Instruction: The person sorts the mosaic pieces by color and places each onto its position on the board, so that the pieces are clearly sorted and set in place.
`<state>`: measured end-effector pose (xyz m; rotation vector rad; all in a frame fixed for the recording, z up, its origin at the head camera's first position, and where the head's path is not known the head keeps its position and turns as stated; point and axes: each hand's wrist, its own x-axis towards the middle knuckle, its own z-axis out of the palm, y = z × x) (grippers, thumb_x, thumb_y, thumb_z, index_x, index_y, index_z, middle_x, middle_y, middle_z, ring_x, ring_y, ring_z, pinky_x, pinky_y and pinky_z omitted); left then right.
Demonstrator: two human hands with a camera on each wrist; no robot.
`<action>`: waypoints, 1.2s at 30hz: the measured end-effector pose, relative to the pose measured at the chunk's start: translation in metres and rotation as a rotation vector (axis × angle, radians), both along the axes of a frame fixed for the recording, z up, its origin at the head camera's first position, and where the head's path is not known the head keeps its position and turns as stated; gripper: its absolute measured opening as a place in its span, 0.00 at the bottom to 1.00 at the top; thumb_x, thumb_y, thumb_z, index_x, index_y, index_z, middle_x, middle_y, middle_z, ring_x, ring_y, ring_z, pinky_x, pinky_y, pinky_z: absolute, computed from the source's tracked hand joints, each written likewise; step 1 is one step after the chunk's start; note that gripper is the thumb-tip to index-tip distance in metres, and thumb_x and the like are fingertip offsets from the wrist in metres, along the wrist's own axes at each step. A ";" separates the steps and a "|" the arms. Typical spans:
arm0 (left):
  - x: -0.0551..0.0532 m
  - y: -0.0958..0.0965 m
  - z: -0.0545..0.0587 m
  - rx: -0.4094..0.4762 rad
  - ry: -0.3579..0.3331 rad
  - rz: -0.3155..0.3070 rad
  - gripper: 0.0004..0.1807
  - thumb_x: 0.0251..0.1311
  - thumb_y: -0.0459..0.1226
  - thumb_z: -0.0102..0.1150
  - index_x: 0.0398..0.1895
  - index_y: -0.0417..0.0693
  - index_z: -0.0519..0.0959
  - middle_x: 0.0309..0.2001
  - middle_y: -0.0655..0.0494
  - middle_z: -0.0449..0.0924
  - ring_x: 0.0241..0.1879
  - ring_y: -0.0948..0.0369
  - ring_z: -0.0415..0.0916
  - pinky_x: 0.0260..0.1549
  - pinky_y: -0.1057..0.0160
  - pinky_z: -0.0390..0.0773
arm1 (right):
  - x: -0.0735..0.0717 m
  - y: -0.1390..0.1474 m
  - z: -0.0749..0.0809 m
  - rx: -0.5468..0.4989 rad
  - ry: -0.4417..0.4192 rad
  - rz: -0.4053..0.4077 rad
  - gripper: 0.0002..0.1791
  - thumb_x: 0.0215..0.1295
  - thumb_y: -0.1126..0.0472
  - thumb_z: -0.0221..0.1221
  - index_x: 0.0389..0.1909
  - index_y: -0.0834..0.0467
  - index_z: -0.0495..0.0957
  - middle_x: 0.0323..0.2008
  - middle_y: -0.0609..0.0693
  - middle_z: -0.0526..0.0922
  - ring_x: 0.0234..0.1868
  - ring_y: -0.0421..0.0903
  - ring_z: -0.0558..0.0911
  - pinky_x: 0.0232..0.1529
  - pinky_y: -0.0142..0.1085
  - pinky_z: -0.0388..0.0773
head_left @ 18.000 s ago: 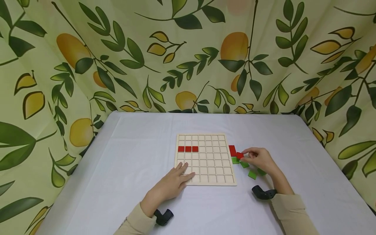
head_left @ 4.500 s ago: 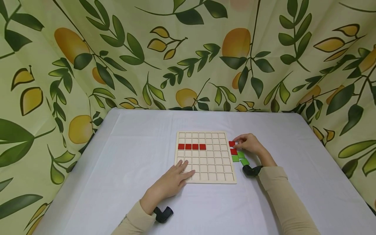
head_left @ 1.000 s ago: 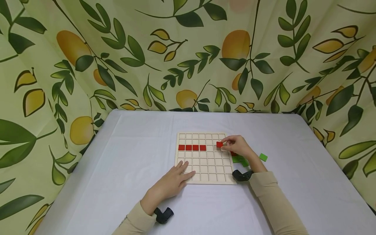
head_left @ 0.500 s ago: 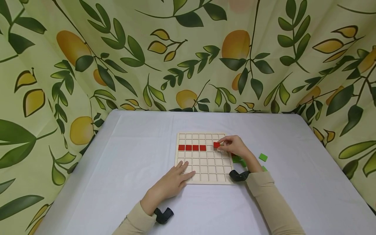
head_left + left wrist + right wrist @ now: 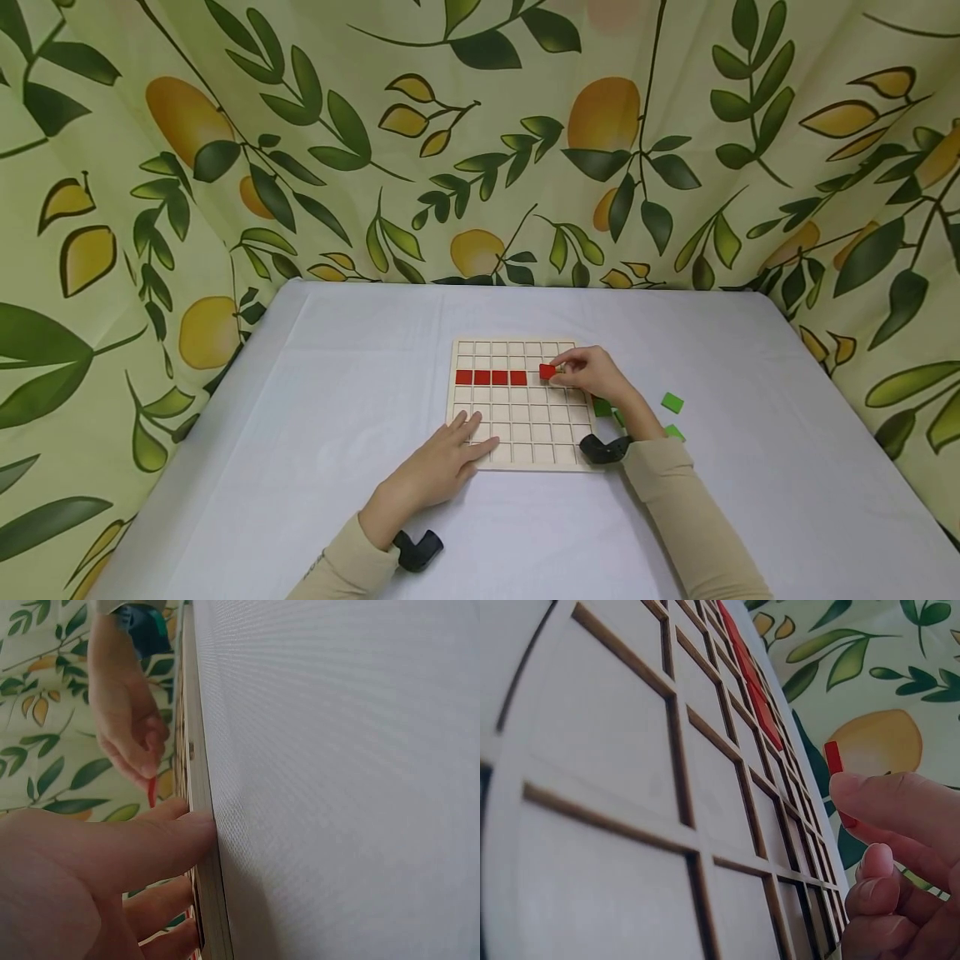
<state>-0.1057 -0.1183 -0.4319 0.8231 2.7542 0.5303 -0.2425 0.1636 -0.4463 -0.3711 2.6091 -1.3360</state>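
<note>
The step in hand looks to be adding one more piece to a row. The right hand (image 5: 596, 372) pinches a single red tile (image 5: 547, 371) between thumb and finger, its other fingers curled in behind. Both wrist views show the tile edge-on, raised clear of the grid board (image 5: 542, 433). Four red tiles (image 5: 499, 377) fill the first four cells from the left, in the third row from the far side; the next cell (image 5: 533, 377) along looks bare.

The next move, as judged from here, calls for bringing the tile a little to the left over that cell, squaring it to the walls, laying it flat and only then easing the pinch.

The tile sits at the tips of the right hand, projecting to its left, above the board just beyond the row's end. The left hand (image 5: 435, 465) lies spread on the near left corner, gripping nothing, its thumb by the board's near edge; it seems to steady the board. Green tiles (image 5: 672, 402) lie on the bench (image 5: 360, 358) to the right, some partly hidden.
</note>
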 end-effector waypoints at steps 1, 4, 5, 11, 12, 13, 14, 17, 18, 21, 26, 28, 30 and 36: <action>0.000 0.000 0.000 -0.001 0.003 -0.002 0.24 0.69 0.35 0.50 0.68 0.54 0.69 0.74 0.40 0.57 0.74 0.40 0.53 0.71 0.41 0.62 | 0.000 -0.001 0.000 0.002 0.003 0.002 0.17 0.53 0.64 0.69 0.42 0.68 0.83 0.21 0.45 0.72 0.25 0.39 0.68 0.25 0.27 0.66; 0.000 0.000 0.000 -0.003 0.011 -0.005 0.24 0.68 0.35 0.50 0.67 0.54 0.70 0.74 0.40 0.58 0.74 0.40 0.53 0.70 0.41 0.62 | -0.001 -0.003 -0.001 0.015 0.010 0.003 0.16 0.52 0.64 0.70 0.41 0.67 0.83 0.21 0.44 0.72 0.26 0.39 0.68 0.25 0.27 0.66; 0.000 0.000 0.000 -0.005 0.016 -0.007 0.24 0.68 0.35 0.50 0.67 0.54 0.70 0.74 0.40 0.58 0.74 0.40 0.54 0.70 0.41 0.62 | -0.001 -0.004 -0.001 0.018 0.011 0.003 0.16 0.52 0.63 0.70 0.41 0.67 0.83 0.21 0.44 0.72 0.26 0.39 0.68 0.26 0.26 0.67; 0.000 0.000 0.001 -0.012 0.016 -0.009 0.24 0.68 0.36 0.50 0.67 0.54 0.70 0.74 0.40 0.58 0.74 0.40 0.54 0.70 0.42 0.63 | -0.001 -0.008 0.002 0.014 0.020 0.020 0.16 0.51 0.64 0.70 0.40 0.67 0.84 0.21 0.46 0.73 0.25 0.40 0.68 0.25 0.26 0.66; 0.000 0.000 0.001 -0.010 0.011 -0.007 0.24 0.68 0.36 0.50 0.68 0.54 0.70 0.74 0.40 0.58 0.74 0.40 0.53 0.70 0.42 0.62 | -0.002 -0.008 0.002 0.015 0.024 0.024 0.16 0.51 0.64 0.70 0.40 0.67 0.84 0.20 0.46 0.74 0.24 0.40 0.68 0.24 0.26 0.66; 0.000 0.000 0.002 -0.009 0.007 -0.005 0.24 0.68 0.35 0.50 0.68 0.54 0.69 0.74 0.40 0.57 0.74 0.40 0.53 0.71 0.42 0.62 | -0.002 -0.009 0.002 0.017 0.027 0.027 0.16 0.51 0.64 0.70 0.40 0.67 0.83 0.20 0.46 0.74 0.24 0.40 0.68 0.24 0.26 0.66; 0.000 0.000 0.002 -0.005 0.000 -0.001 0.24 0.68 0.35 0.50 0.68 0.54 0.69 0.74 0.41 0.57 0.74 0.40 0.53 0.71 0.42 0.62 | -0.002 -0.009 0.002 0.017 0.030 0.032 0.15 0.51 0.64 0.70 0.40 0.68 0.83 0.20 0.46 0.73 0.23 0.40 0.68 0.23 0.26 0.66; 0.000 0.000 0.003 0.005 -0.013 0.004 0.24 0.68 0.35 0.50 0.68 0.54 0.69 0.74 0.40 0.57 0.75 0.40 0.52 0.71 0.41 0.61 | -0.002 -0.010 0.002 0.018 0.036 0.036 0.15 0.52 0.65 0.69 0.40 0.68 0.83 0.20 0.45 0.73 0.23 0.39 0.67 0.23 0.26 0.65; 0.000 0.000 0.003 0.008 -0.018 0.007 0.24 0.68 0.35 0.50 0.68 0.54 0.69 0.74 0.40 0.57 0.75 0.40 0.52 0.71 0.41 0.61 | -0.002 -0.010 0.002 0.018 0.035 0.036 0.15 0.52 0.65 0.69 0.40 0.68 0.83 0.19 0.45 0.73 0.23 0.39 0.67 0.23 0.26 0.65; 0.000 0.000 0.004 0.012 -0.024 0.009 0.24 0.69 0.35 0.49 0.68 0.54 0.69 0.74 0.40 0.57 0.75 0.40 0.52 0.71 0.41 0.61 | -0.002 -0.011 0.001 0.028 0.037 0.033 0.14 0.52 0.65 0.69 0.40 0.68 0.83 0.19 0.46 0.73 0.23 0.40 0.68 0.23 0.26 0.65; 0.000 0.000 0.004 0.008 -0.029 0.010 0.24 0.69 0.35 0.49 0.68 0.55 0.69 0.74 0.40 0.56 0.75 0.40 0.52 0.71 0.41 0.61 | -0.002 -0.013 -0.001 0.055 0.058 0.042 0.14 0.51 0.65 0.70 0.39 0.67 0.84 0.19 0.46 0.74 0.23 0.40 0.68 0.24 0.27 0.66; 0.000 0.000 0.003 0.006 -0.028 0.008 0.24 0.69 0.35 0.50 0.68 0.55 0.69 0.74 0.40 0.56 0.75 0.40 0.52 0.71 0.41 0.61 | -0.003 -0.013 -0.001 0.065 0.064 0.047 0.14 0.51 0.65 0.70 0.39 0.66 0.84 0.19 0.46 0.74 0.23 0.40 0.68 0.25 0.27 0.66; 0.000 0.000 0.003 0.004 -0.026 0.006 0.24 0.69 0.35 0.50 0.68 0.55 0.69 0.74 0.40 0.56 0.75 0.40 0.52 0.71 0.41 0.61 | -0.003 -0.013 -0.002 0.074 0.063 0.049 0.14 0.51 0.64 0.70 0.39 0.66 0.84 0.20 0.47 0.74 0.24 0.41 0.69 0.26 0.27 0.66; 0.000 0.000 0.003 -0.001 -0.024 0.006 0.24 0.69 0.36 0.50 0.68 0.55 0.69 0.74 0.41 0.56 0.75 0.41 0.52 0.71 0.42 0.61 | -0.004 -0.015 -0.004 0.097 0.057 0.045 0.14 0.51 0.63 0.70 0.39 0.65 0.84 0.20 0.47 0.75 0.23 0.41 0.69 0.27 0.28 0.67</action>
